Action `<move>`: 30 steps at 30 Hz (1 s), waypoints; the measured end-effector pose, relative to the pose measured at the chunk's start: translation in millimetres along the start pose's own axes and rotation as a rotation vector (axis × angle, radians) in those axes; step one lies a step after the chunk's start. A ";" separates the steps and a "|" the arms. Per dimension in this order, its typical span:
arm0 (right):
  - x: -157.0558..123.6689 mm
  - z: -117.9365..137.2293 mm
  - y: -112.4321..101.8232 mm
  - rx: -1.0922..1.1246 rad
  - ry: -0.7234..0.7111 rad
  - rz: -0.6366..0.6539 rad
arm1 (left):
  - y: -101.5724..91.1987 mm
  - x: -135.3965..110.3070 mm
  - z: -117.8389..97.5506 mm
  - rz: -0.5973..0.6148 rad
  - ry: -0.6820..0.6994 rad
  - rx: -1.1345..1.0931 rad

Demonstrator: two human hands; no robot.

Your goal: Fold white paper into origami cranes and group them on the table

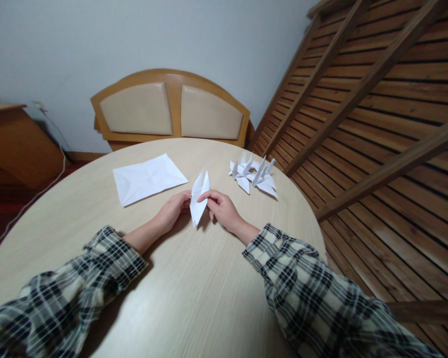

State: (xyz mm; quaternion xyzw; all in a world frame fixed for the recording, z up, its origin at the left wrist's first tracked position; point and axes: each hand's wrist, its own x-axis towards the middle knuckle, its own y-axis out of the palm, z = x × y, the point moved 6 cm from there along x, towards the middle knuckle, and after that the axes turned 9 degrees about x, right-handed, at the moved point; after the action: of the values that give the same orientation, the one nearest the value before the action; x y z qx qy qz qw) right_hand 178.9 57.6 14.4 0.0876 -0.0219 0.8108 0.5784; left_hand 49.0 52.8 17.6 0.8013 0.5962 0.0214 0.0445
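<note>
A white, partly folded paper piece, long and pointed at both ends, stands tilted just above the round table. My left hand pinches its left edge. My right hand pinches its right edge, thumb and forefinger closed on the paper. Both hands rest near the table's middle, wrists on the wood. Both arms wear checked sleeves.
A flat creased white sheet lies left of the hands. Several finished white paper cranes sit in a cluster at the right. A wooden chair stands behind the table. Slatted wooden framing rises on the right.
</note>
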 end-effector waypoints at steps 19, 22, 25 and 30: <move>-2.4 6.0 -3.0 0.120 -0.003 -0.018 | -10.4 0.8 -1.1 -0.065 0.156 0.257; 0.1 2.8 -7.7 0.081 -0.007 -0.095 | -9.7 1.2 -0.5 -0.067 0.179 0.266; 2.5 -0.2 -7.5 0.055 0.032 -0.105 | -9.7 0.5 -1.5 -0.080 0.196 0.297; 4.3 -1.0 -4.2 0.021 0.074 -0.072 | -9.3 -2.3 -6.3 -0.095 0.214 0.326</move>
State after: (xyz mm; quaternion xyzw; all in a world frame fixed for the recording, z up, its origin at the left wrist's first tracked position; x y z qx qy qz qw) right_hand 181.4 63.0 13.9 0.0644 0.0111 0.7924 0.6065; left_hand 38.9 53.5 23.0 0.7620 0.6304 0.0074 -0.1483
